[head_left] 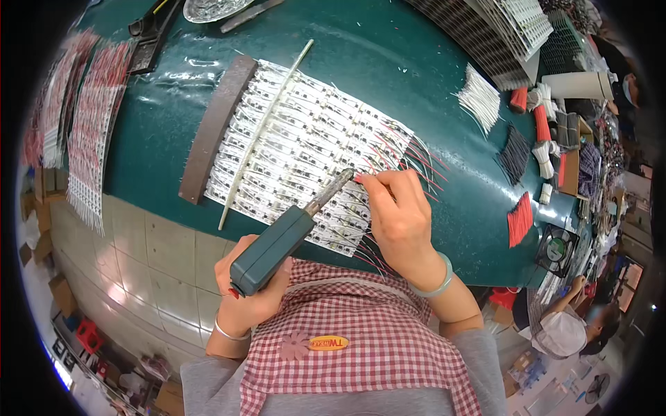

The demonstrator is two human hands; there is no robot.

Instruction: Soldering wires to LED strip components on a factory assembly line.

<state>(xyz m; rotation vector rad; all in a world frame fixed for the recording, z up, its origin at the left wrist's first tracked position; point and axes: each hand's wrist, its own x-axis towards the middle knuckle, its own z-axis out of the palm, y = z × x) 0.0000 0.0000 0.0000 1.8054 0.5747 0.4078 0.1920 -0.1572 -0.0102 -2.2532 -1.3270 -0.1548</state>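
My left hand [239,305] is wrapped round the handle of a dark green soldering gun [274,249]. Its tip points away and to the right, over a white sheet of small circuit boards [298,128] on the bench. Close to that tip, my right hand [402,218] pinches the end of a red wire [359,178] between thumb and forefinger. Red and dark wires [427,166] stick out from the sheet's right edge. A brown bar [218,128] lies along the sheet's left side, and a thin pale stick [267,132] lies across the boards.
Bundles of white wires [479,100], black wires [514,154] and red wires [519,220] lie on the bench at right, near a small fan [556,248]. Wired board sheets [100,114] hang over the left edge. A foil dish [214,8] sits at the back. Another person [565,329] works at far right.
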